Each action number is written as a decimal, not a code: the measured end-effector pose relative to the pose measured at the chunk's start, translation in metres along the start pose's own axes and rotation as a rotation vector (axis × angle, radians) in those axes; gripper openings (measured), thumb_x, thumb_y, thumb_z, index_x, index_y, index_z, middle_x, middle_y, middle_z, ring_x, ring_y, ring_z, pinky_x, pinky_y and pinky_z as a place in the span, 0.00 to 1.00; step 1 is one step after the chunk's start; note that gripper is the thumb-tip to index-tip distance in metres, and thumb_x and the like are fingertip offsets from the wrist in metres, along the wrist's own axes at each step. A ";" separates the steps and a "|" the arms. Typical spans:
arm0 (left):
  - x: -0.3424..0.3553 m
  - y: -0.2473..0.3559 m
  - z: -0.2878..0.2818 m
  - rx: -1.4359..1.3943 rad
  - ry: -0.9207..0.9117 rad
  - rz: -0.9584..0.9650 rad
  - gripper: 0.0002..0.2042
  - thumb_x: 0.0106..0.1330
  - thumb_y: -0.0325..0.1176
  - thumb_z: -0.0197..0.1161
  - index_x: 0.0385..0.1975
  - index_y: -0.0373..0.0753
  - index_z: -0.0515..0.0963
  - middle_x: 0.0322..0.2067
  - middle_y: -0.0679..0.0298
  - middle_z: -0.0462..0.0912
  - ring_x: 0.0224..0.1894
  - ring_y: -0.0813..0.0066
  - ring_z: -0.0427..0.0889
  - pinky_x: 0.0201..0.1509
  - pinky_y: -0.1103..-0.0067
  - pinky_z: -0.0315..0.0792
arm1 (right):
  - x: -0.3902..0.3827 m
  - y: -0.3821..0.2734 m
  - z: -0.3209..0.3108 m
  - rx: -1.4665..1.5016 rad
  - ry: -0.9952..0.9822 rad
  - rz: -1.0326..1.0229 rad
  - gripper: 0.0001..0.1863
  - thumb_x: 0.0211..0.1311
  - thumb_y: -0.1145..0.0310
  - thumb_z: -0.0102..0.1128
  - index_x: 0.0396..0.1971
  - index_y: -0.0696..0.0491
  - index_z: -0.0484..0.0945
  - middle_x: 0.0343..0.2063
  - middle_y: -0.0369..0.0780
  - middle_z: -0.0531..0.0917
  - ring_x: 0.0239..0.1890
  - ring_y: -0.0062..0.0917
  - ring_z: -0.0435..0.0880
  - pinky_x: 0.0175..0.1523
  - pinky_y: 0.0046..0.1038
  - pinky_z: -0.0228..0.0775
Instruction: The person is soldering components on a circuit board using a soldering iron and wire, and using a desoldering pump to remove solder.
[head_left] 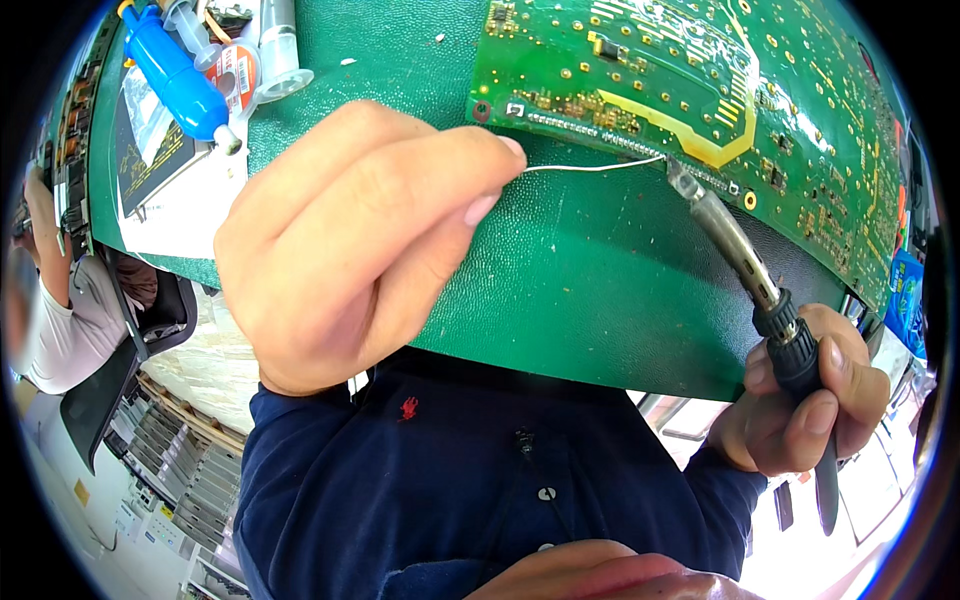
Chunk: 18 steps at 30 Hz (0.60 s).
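A green circuit board (820, 120) lies at the upper right, a long row of silvery contacts (590, 131) along its near edge. My left hand (370, 240), left of the board, pinches a thin solder wire (585, 169) between thumb and forefinger; the wire runs right to that row. My right hand (815, 400) grips a soldering iron (735, 245) by its black handle. The iron's tip meets the board edge near the wire's end, toward the right part of the row; whether they touch is too small to tell.
The green mat (540, 290) has a blue pump-like tool (175, 80), clear syringes (275, 55), an orange-labelled spool (235, 80) and a dark card on white paper (190, 230) at upper left. A co-worker (70, 330) sits beyond the left edge. A blue packet (905, 300) is far right.
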<state>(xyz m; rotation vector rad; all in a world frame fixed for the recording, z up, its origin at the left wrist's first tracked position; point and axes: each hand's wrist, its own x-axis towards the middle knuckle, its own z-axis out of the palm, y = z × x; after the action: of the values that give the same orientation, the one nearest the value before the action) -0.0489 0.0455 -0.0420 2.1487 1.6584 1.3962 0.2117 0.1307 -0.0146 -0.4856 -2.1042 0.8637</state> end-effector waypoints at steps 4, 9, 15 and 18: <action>-0.001 0.001 0.000 -0.004 0.004 -0.011 0.10 0.45 0.12 0.59 0.29 0.27 0.76 0.24 0.55 0.80 0.23 0.70 0.77 0.27 0.82 0.69 | 0.001 -0.001 0.002 0.024 0.006 0.020 0.16 0.63 0.62 0.45 0.41 0.60 0.68 0.09 0.37 0.70 0.10 0.20 0.68 0.13 0.20 0.55; 0.000 0.001 0.002 -0.011 0.011 -0.014 0.10 0.45 0.12 0.60 0.29 0.27 0.76 0.25 0.55 0.80 0.23 0.70 0.77 0.27 0.83 0.68 | -0.002 -0.007 0.005 0.033 0.058 0.076 0.15 0.62 0.62 0.42 0.38 0.59 0.70 0.09 0.39 0.68 0.13 0.21 0.68 0.16 0.19 0.58; -0.001 0.002 0.001 -0.003 0.009 -0.025 0.09 0.46 0.13 0.60 0.29 0.27 0.76 0.25 0.55 0.80 0.23 0.70 0.77 0.27 0.83 0.68 | -0.003 -0.009 0.008 -0.024 0.087 0.067 0.15 0.62 0.62 0.42 0.37 0.60 0.70 0.09 0.39 0.68 0.12 0.21 0.68 0.16 0.19 0.58; 0.000 0.003 0.002 -0.002 0.010 -0.027 0.09 0.46 0.13 0.60 0.29 0.27 0.76 0.25 0.55 0.80 0.23 0.70 0.77 0.27 0.83 0.68 | -0.003 -0.010 0.008 -0.025 0.091 0.075 0.15 0.62 0.62 0.42 0.37 0.59 0.70 0.09 0.39 0.68 0.12 0.21 0.68 0.16 0.19 0.58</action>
<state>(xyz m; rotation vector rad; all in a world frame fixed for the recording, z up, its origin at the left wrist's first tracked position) -0.0459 0.0449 -0.0416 2.1133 1.6828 1.4034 0.2066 0.1190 -0.0127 -0.6101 -2.0265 0.8424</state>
